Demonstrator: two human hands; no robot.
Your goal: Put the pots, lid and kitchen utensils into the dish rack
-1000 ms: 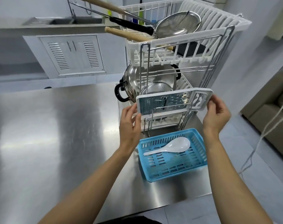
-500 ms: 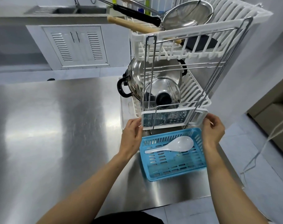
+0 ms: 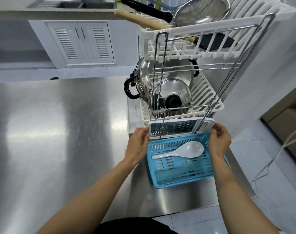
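Observation:
A white-framed grater sits at the front of the two-tier dish rack's lower shelf. My left hand grips its left end and my right hand its right end. Behind it in the lower tier stand a steel lid with a black knob and a steel pot on its side. The upper tier holds a strainer, a wooden-handled utensil and a black-handled one. A white spoon lies in the blue basket in front of the rack.
The rack and basket stand at the right end of a steel table, near its right edge. A white cabinet and sink counter lie beyond. A cable trails on the floor at right.
Both hands have lowered the grater from in front of the pot down to the front of the rack's lower shelf. The camera has moved closer and tilted.

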